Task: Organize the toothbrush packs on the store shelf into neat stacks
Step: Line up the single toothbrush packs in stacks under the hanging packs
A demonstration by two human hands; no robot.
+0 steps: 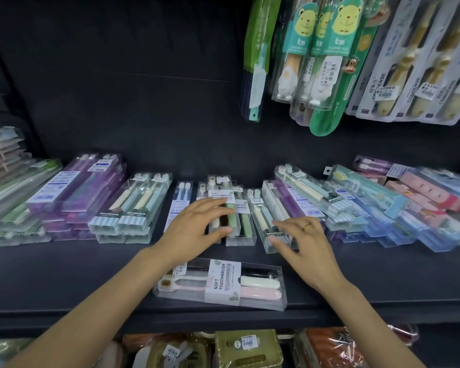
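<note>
A: Where are the hands?

B: Both reach over the dark shelf [64,272]. The left hand [194,227] hovers with fingers spread and lightly bent, its fingertips over a clear SOFT TOOTHBRUSH pack [222,197] standing lengthwise at the middle. Its grip is wide and holds nothing that I can see.

A: And the right?

B: The right hand [307,248] is spread too, a ring [307,226] on one finger, fingertips at a tilted clear pack [263,221] just right of the middle ones. Its grip is wide too; whether it touches, I cannot tell.

A: How many packs lie loose at the front?

B: One: a crosswise pack [221,284] near the shelf edge, between the two forearms, with three brushes inside: black, cream, pink.

A: And the rest?

B: At the left, a purple stack [77,192] and a striped stack [129,208], each two packs wide. Further left, a green pile [14,203], blurred. A single blue pack [179,201] lies flat beside the left hand. At the right, a messy pile [383,208] of blue, pink and purple packs overlaps at angles; I cannot count it.

A: Above?

B: Hanging packs: two or three bear ones [327,49], green ones [258,57], and CONDENSE packs [414,62].
</note>
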